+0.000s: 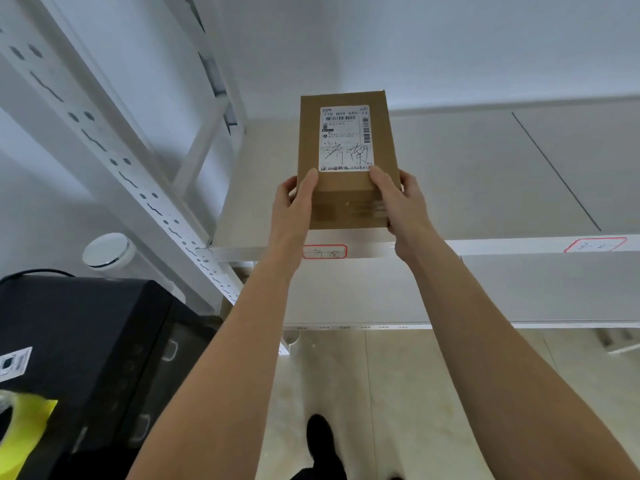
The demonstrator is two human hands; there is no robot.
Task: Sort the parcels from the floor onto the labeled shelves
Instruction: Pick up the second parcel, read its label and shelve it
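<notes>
Brown cardboard box (pixel 346 157), label up, sits at the near edge of the shelf (pixel 485 174), above a red-bordered tag (pixel 324 251). I grip its near end with my left hand (pixel 294 202) and right hand (pixel 398 202), thumbs on top.

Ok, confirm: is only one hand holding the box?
No, the left hand and right hand both grip the box.

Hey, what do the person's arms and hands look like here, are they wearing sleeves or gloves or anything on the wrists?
Both forearms are bare as far as the picture shows, with no sleeves in view. The left hand and right hand wear no gloves, and no watch or bracelet shows on either wrist. No rings can be made out on the visible fingers.
</notes>
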